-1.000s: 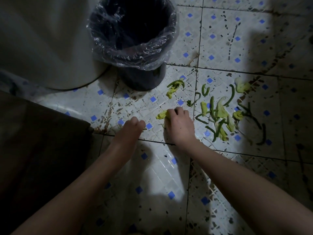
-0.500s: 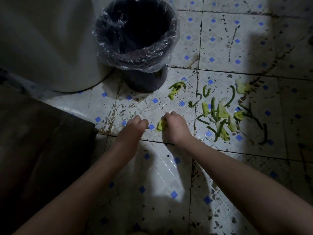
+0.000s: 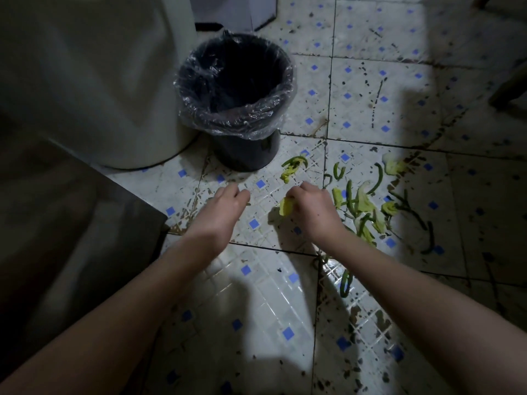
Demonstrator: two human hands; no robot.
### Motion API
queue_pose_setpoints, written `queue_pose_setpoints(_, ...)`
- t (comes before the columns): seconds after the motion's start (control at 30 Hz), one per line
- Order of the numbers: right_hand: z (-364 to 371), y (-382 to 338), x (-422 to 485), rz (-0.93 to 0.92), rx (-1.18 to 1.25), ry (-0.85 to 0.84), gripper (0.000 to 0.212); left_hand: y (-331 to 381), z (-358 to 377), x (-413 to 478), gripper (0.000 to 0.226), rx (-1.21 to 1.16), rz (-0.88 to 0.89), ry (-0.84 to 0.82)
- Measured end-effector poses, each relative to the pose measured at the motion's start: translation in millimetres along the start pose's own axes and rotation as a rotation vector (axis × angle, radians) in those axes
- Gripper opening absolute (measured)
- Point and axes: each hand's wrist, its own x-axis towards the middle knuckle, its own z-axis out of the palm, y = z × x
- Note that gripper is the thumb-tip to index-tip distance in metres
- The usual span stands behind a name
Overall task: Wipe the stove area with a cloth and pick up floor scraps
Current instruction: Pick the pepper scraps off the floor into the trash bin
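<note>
Green and yellow vegetable scraps [image 3: 368,206] lie scattered on the tiled floor [image 3: 256,295] to the right of my hands. My right hand [image 3: 309,206] is closed on a yellow-green scrap [image 3: 286,207], held just above the tiles. My left hand [image 3: 228,202] hovers low over the floor with fingers curled; a thin dark bit shows at its fingertips, too small to identify. A black bin [image 3: 236,101] with a clear plastic liner stands just beyond both hands. Another scrap cluster [image 3: 292,168] lies by the bin's base.
A large pale rounded container [image 3: 94,81] stands at the left beside the bin. A dark cabinet corner [image 3: 71,223] juts in at the lower left. One green strip [image 3: 345,283] lies under my right forearm. The tiles are stained and dimly lit.
My right hand has closed on the yellow-green scrap and lifted it off the tiles. The view has pulled back, so the bin now sits farther from the top edge.
</note>
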Motion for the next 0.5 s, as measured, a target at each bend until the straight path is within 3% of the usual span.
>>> queue_pose_setpoints(0.4, -91.2, -1.0, 26.8, 0.005, 0.015, 0.253, 0.028, 18.1, -89.8, 41.2, 0.05, 0.122, 0.116, 0.182)
queue_pose_setpoints(0.5, -109.7, -8.7, 45.2, 0.008, 0.026, 0.32, 0.026, 14.0, -108.4, 58.9, 0.039, 0.191, 0.109, 0.237)
